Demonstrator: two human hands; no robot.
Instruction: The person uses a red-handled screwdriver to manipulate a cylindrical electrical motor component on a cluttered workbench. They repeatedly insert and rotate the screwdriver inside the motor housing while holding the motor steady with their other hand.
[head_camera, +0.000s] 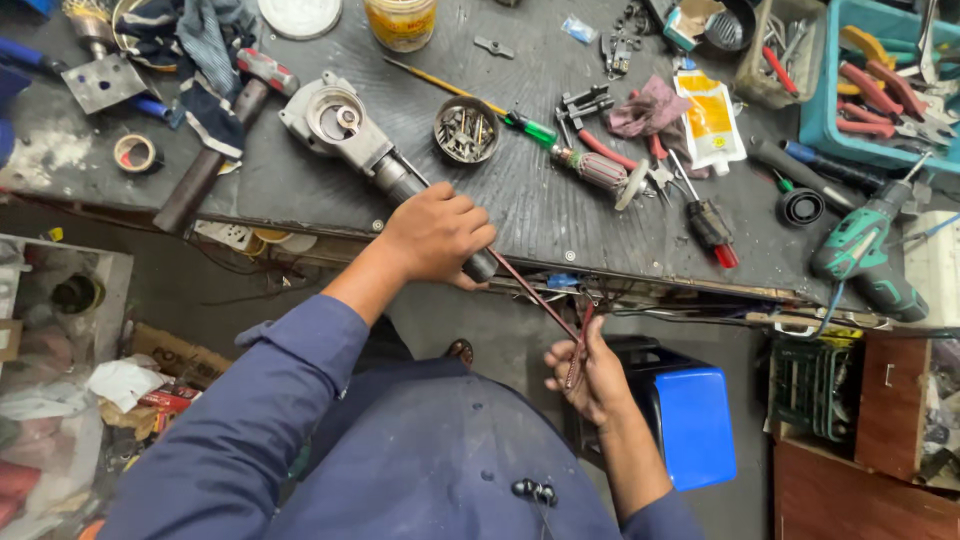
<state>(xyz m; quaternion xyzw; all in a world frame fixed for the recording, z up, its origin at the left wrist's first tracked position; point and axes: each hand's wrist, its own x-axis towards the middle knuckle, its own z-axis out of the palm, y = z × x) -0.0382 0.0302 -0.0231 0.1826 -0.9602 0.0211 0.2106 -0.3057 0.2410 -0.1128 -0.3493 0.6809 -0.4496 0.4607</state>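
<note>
Seen from the head camera, the left hand (436, 235) is closed around the dark cylindrical end of a grey cast-metal power tool body (345, 128), whose round open housing lies on the counter (520, 210). Its long axis runs from upper left down to lower right, past the counter's front edge. A thin reddish-brown cord (535, 296) leaves that end and slants down to the right hand (588, 375), which pinches it between curled fingers. The counter is dark, ribbed, scuffed, and crowded: a bowl of screws (466, 130), screwdrivers, pliers, a green drill (868, 258). Below stands a blue plastic stool (690, 420) in a cluttered workshop.
</note>
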